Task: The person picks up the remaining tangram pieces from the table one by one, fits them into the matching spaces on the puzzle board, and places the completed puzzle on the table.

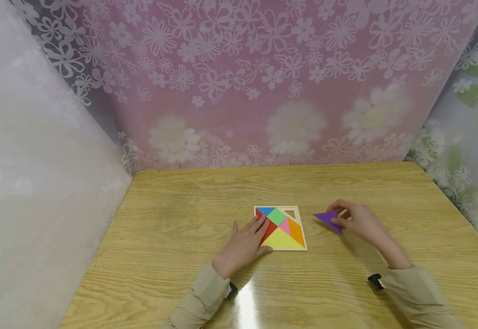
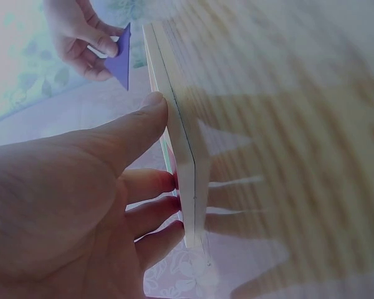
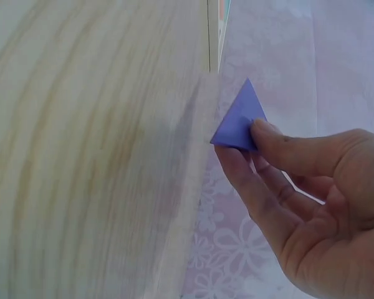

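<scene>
My right hand (image 1: 359, 221) pinches a purple triangular tangram piece (image 1: 328, 220) between thumb and fingers, to the right of the wooden tangram tray (image 1: 280, 207). In the right wrist view the purple piece (image 3: 239, 121) is tilted, held at one corner. My left hand (image 1: 243, 249) rests on the tray's left side. Its fingers lie extended over the red piece (image 1: 270, 231), and its thumb touches the near edge. Also in the tray are blue (image 1: 265, 210), green (image 1: 277, 217), pink (image 1: 285, 226), orange (image 1: 296, 232) and yellow (image 1: 281, 240) pieces. A small triangular recess shows at its far right corner.
The tray lies flat on a wood-grain table (image 1: 181, 210). A pink floral curtain (image 1: 230, 91) hangs behind the table's far edge, with pale sheeting (image 1: 37, 160) on the left and floral sheeting (image 1: 464, 151) on the right. Dark bands sit at both cuffs.
</scene>
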Demonstrator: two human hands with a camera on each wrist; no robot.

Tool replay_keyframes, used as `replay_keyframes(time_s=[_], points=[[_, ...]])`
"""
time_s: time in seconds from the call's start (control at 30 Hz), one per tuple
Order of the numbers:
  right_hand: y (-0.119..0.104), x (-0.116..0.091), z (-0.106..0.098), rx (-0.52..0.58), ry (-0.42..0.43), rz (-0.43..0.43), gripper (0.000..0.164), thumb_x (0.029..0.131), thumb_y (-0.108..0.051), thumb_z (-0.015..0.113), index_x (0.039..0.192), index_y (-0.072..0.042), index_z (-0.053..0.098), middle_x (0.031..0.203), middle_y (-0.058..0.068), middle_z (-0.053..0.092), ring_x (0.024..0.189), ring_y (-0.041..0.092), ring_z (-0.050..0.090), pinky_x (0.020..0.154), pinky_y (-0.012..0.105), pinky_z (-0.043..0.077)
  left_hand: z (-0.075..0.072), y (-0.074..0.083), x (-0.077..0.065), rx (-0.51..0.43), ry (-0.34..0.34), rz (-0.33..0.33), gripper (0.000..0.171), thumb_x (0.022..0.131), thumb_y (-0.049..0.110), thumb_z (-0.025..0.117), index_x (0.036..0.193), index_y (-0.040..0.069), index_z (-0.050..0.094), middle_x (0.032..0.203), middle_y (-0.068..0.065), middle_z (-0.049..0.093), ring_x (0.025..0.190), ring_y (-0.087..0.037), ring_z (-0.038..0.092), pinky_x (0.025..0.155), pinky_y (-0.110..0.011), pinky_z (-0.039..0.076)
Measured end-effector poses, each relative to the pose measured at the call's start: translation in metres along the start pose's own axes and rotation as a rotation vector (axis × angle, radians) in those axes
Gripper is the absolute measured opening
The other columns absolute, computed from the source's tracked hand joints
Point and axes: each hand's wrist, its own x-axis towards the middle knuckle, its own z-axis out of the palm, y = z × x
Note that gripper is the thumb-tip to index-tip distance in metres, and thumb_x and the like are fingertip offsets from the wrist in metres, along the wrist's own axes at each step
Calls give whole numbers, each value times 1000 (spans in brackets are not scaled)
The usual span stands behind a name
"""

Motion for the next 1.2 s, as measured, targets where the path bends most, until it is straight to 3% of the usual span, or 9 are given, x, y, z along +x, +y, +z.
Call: replay_keyframes(time_s=[0.13,0.43,0.73,1.2], points=[[-6,4,4,13,31,26,18,91,-5,74,108,-7,70,101,16,73,84,29,71,62,31,54,0,0,0,3,0,0,73,100,49,57,157,9,38,165,-6,31,152,-22,30,112,-69,30],[-17,13,16,63,67,-6,17,90,0,73,105,-4,68,102,17,72,83,30,71,63,32,56,0,0,0,8,19,10,73,99,50,58,156,8,40,164,-7,33,151,-23,32,110,-69,32],[-27,22,25,92,49,12,29,92,1,71,120,-7,71,111,23,69,87,32,71,60,30,55,1,0,1,-8,3,-4,73,99,50,58,157,8,39,164,-6,32,152,-23,30,111,-69,30],[-46,44,37,137,66,20,23,93,-1,70,115,-6,72,112,22,70,93,36,70,67,37,60,0,0,0,-3,7,-1,73,100,50,58,157,8,40,164,-6,33,151,-23,31,111,-69,30]])
